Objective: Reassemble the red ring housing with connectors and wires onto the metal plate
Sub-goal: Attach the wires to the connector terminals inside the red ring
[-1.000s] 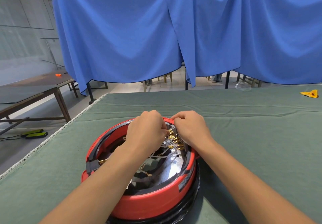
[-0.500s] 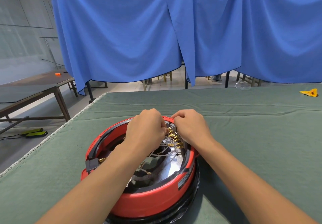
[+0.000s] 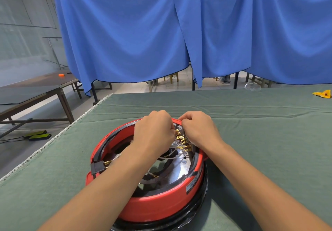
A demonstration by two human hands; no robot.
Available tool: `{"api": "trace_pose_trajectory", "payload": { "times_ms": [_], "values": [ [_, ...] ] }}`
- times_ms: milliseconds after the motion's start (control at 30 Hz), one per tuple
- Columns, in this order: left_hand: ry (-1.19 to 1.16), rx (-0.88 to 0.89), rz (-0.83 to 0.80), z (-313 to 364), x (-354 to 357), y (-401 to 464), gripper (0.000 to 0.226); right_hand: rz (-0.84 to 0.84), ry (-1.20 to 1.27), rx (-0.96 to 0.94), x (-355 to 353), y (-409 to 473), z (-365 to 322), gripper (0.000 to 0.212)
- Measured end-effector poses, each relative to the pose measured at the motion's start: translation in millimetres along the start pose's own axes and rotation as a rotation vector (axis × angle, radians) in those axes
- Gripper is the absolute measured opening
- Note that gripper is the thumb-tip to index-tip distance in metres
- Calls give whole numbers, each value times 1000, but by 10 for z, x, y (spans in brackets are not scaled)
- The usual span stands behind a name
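Near the front edge of the table point(image 3: 251, 140), toward its left side, the red ring housing point(image 3: 161, 203) sits on the green cloth, with a black rim showing under its near side. Inside the ring you can see the shiny metal plate point(image 3: 177, 172), with white wires point(image 3: 170, 156) crossing it and a row of gold connectors point(image 3: 182, 140) along the far right inner wall. One more gold connector sticks out of a black block point(image 3: 98, 167) on the left wall of the ring. Your left hand point(image 3: 154, 133) reaches in over the far part of the ring, fingers curled down by the uppermost connectors; what they pinch is hidden under the knuckles. Your right hand point(image 3: 198, 129) is just beside it, almost touching, fingers curled and closed at the far rim of the housing; the tips are too bunched to tell whether they grip a wire or a connector. Both forearms come in from the front edge, the left one crossing over the ring. At the far right corner of the table lie a yellow scrap point(image 3: 322, 94) and a clear plastic piece point(image 3: 252, 86). Blue curtains point(image 3: 161, 32) hang beyond the far edge. A brown side table point(image 3: 36, 88) stands off to the left.
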State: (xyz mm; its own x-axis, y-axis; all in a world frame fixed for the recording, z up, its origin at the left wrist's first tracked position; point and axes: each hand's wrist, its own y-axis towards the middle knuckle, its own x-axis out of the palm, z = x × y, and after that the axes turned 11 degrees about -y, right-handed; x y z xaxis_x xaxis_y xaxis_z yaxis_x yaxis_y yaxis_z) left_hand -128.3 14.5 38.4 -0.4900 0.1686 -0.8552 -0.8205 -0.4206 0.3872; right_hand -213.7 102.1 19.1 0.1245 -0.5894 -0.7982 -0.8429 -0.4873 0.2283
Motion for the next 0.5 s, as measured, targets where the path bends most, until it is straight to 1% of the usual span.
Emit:
{"api": "trace_pose_trajectory", "payload": {
  "times_ms": [133, 233, 367, 500],
  "values": [
    [61, 36, 18, 28, 21, -15, 15, -6, 14, 0, -6, -1, -2, 33],
    [39, 15, 30, 19, 13, -10, 14, -4, 8, -9, -11, -9, -16, 33],
    [63, 48, 11, 29, 27, -20, 15, 1, 14, -7, -17, -14, -16, 33],
    [-13, 20, -41, 10, 11, -33, 16, 1, 11, -7, -23, -17, -15, 32]
  ]
}}
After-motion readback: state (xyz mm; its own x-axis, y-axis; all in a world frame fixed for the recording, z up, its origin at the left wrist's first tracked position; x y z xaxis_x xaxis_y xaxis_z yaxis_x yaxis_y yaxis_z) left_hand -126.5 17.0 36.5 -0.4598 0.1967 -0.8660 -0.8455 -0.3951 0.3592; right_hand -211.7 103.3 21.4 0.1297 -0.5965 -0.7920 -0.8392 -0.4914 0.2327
